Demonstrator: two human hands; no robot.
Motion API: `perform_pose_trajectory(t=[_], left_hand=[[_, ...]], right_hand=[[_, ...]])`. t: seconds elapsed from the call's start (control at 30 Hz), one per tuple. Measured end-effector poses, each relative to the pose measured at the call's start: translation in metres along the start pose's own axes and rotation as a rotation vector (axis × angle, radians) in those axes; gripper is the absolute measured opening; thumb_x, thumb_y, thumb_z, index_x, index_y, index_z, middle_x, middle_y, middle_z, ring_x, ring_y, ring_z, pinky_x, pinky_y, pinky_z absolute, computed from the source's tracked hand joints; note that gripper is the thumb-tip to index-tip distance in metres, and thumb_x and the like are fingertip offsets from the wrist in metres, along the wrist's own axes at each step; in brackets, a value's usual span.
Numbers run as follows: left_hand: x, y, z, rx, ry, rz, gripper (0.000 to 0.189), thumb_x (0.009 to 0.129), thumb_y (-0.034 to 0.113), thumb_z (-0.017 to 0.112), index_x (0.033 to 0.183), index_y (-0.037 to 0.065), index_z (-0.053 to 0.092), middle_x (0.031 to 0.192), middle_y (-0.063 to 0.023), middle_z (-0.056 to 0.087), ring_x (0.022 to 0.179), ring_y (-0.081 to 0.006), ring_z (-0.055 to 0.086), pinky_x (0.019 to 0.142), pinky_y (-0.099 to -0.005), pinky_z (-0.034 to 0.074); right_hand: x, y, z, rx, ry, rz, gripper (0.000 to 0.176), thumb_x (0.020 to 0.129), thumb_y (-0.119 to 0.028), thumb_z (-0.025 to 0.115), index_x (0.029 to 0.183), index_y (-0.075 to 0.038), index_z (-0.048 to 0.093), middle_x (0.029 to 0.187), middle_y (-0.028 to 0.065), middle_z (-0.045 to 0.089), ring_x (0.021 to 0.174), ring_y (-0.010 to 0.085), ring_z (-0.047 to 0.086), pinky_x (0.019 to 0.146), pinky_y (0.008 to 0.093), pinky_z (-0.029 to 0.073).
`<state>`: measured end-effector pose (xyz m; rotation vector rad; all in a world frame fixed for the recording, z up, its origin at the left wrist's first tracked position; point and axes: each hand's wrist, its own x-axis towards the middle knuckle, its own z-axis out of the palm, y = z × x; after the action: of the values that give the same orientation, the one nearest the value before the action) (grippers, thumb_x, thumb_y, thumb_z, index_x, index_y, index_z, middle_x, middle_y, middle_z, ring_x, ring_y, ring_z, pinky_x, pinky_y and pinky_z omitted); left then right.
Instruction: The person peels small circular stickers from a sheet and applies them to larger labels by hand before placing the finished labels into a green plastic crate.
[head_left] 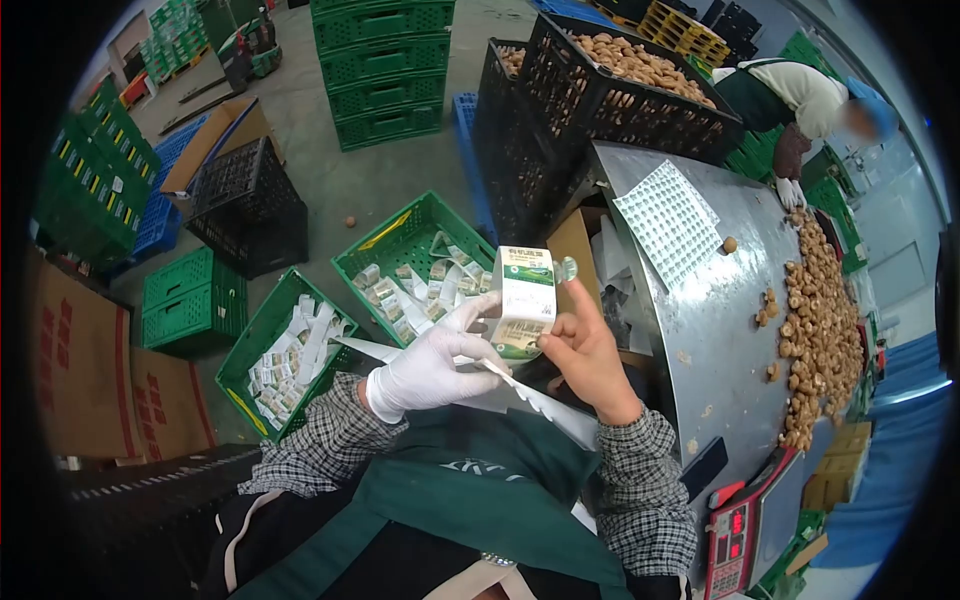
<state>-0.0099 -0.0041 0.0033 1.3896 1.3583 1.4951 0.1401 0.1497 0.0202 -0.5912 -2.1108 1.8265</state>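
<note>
My left hand (435, 365), in a white glove, grips a printed carton sleeve (527, 290) in white, green and beige. A long white paper strip (535, 397) hangs below that hand and crosses in front of the apron. My right hand (592, 360) is bare, with its index finger raised and a small round clear-and-green sticker (568, 269) on the tip. Its thumb is at the sleeve's lower right edge, the other fingers curled. Beyond my hands, a green crate (395, 230) holds several similar printed sleeves. A second green crate (233, 372) at the left holds more.
Right of me, a metal table (710, 360) carries a sticker sheet (667, 222), a heap of mushrooms (820, 320) and a red scale (740, 540). Black crates of mushrooms (640, 75) stand behind. A co-worker (800, 95) bends over the far side. Green crates (385, 75) are stacked ahead.
</note>
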Motion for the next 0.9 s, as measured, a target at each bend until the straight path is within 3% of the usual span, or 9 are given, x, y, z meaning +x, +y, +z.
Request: perform_pose_trajectory(t=[0.1, 0.13, 0.2, 0.3, 0.4, 0.53, 0.73, 0.8, 0.9], left_hand=[[-0.006, -0.013, 0.006, 0.027, -0.199, -0.249, 0.012, 0.074, 0.008, 0.064, 0.085, 0.004, 0.067, 0.093, -0.0106, 0.061, 0.089, -0.0166, 0.059, 0.077, -0.0277, 0.046], [-0.009, -0.011, 0.017, 0.022, -0.086, -0.125, 0.01, 0.077, 0.006, 0.062, 0.086, 0.003, 0.064, 0.073, -0.0045, 0.061, 0.072, -0.0114, 0.058, 0.068, -0.0261, 0.047], [-0.008, -0.009, 0.026, 0.032, -0.006, -0.185, 0.009, 0.077, 0.004, 0.06, 0.085, 0.002, 0.062, 0.075, -0.0069, 0.061, 0.074, -0.0141, 0.059, 0.067, -0.0278, 0.047], [-0.009, -0.021, 0.028, 0.121, 0.057, -0.046, 0.008, 0.076, 0.003, 0.06, 0.084, 0.002, 0.06, 0.078, -0.0094, 0.06, 0.072, -0.0181, 0.059, 0.066, -0.0293, 0.047], [-0.002, -0.016, 0.029, 0.229, 0.073, 0.141, 0.008, 0.074, 0.003, 0.06, 0.083, 0.003, 0.061, 0.081, -0.0113, 0.059, 0.073, -0.0238, 0.06, 0.065, -0.0317, 0.047], [-0.005, -0.019, 0.031, 0.329, 0.034, 0.146, 0.007, 0.072, 0.004, 0.061, 0.08, 0.004, 0.06, 0.083, -0.0119, 0.057, 0.076, -0.0284, 0.058, 0.066, -0.0345, 0.048], [-0.008, -0.023, 0.027, 0.593, 0.026, 0.265, 0.012, 0.068, 0.006, 0.062, 0.08, 0.005, 0.061, 0.082, -0.0131, 0.054, 0.074, -0.0314, 0.056, 0.063, -0.0369, 0.047], [-0.005, -0.022, 0.027, 0.538, 0.02, 0.393, 0.013, 0.068, 0.007, 0.062, 0.08, 0.005, 0.062, 0.081, -0.0134, 0.053, 0.073, -0.0314, 0.056, 0.062, -0.0371, 0.047], [-0.006, -0.005, 0.021, 0.493, -0.258, 0.068, 0.012, 0.068, 0.006, 0.063, 0.08, 0.008, 0.064, 0.081, -0.0104, 0.059, 0.084, -0.0245, 0.058, 0.076, -0.0398, 0.045]], right_hand=[[-0.001, -0.012, 0.004, 0.227, 0.046, -0.039, 0.069, 0.085, 0.003, 0.053, 0.141, -0.005, 0.014, 0.087, 0.0049, 0.056, 0.073, 0.0042, 0.051, 0.062, 0.0159, 0.04], [0.002, -0.008, 0.004, 0.185, 0.09, -0.079, 0.062, 0.085, 0.003, 0.053, 0.138, -0.004, 0.021, 0.09, 0.0047, 0.055, 0.073, 0.0043, 0.051, 0.062, 0.0159, 0.04], [0.004, 0.007, 0.005, 0.101, 0.18, -0.149, 0.049, 0.085, 0.002, 0.052, 0.13, -0.002, 0.034, 0.096, 0.0042, 0.053, 0.073, 0.0044, 0.05, 0.062, 0.016, 0.039], [-0.001, 0.01, -0.003, -0.068, 0.15, -0.162, 0.022, 0.086, 0.001, 0.052, 0.108, 0.001, 0.051, 0.103, 0.0027, 0.049, 0.074, 0.004, 0.05, 0.065, 0.0157, 0.039], [-0.005, 0.008, 0.007, 0.063, 0.131, -0.162, 0.007, 0.083, -0.001, 0.056, 0.088, 0.002, 0.055, 0.11, 0.0087, 0.046, 0.091, 0.0135, 0.052, 0.081, 0.0249, 0.041], [-0.003, -0.001, 0.01, -0.031, 0.193, -0.138, 0.011, 0.084, -0.003, 0.055, 0.093, 0.003, 0.055, 0.106, 0.0104, 0.049, 0.097, 0.0164, 0.05, 0.083, 0.0271, 0.041], [-0.002, -0.006, 0.009, -0.569, 0.087, -0.196, 0.037, 0.084, -0.003, 0.054, 0.12, 0.002, 0.048, 0.092, 0.0073, 0.055, 0.086, 0.0126, 0.054, 0.075, 0.0267, 0.045], [0.002, -0.003, 0.007, -0.076, 0.034, -0.086, 0.046, 0.085, -0.003, 0.055, 0.129, -0.001, 0.041, 0.085, 0.0032, 0.055, 0.068, 0.0066, 0.049, 0.061, 0.0196, 0.04], [0.013, -0.011, 0.001, 0.348, 0.193, -0.067, 0.05, 0.086, -0.002, 0.055, 0.131, -0.002, 0.035, 0.078, 0.0008, 0.054, 0.055, 0.0029, 0.044, 0.048, 0.0155, 0.035]])
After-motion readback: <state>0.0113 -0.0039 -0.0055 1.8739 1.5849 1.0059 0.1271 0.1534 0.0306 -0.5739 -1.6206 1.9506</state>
